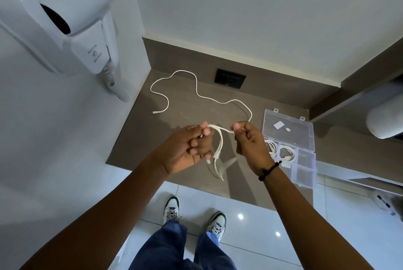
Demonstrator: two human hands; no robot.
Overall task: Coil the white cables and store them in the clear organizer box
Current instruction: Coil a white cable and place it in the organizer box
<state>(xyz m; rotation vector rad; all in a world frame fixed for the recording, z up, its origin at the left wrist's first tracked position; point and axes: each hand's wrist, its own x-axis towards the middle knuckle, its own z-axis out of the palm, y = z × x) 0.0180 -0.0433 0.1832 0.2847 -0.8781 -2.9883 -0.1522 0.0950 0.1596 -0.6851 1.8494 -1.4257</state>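
A long white cable snakes over the brown counter, its far plug lying near the left wall. My left hand grips a few loops of this cable, which hang blurred below my fingers. My right hand pinches the same cable a short way along, held taut between both hands above the counter. The clear organizer box sits open at the right, lid tipped back. Two coiled white cables lie in its compartments, partly hidden by my right wrist.
A white wall-mounted hair dryer hangs at the upper left with its spiral cord. A black socket plate sits in the backsplash. The counter's front edge is near my legs, above a white tiled floor. A white rounded object is at the right.
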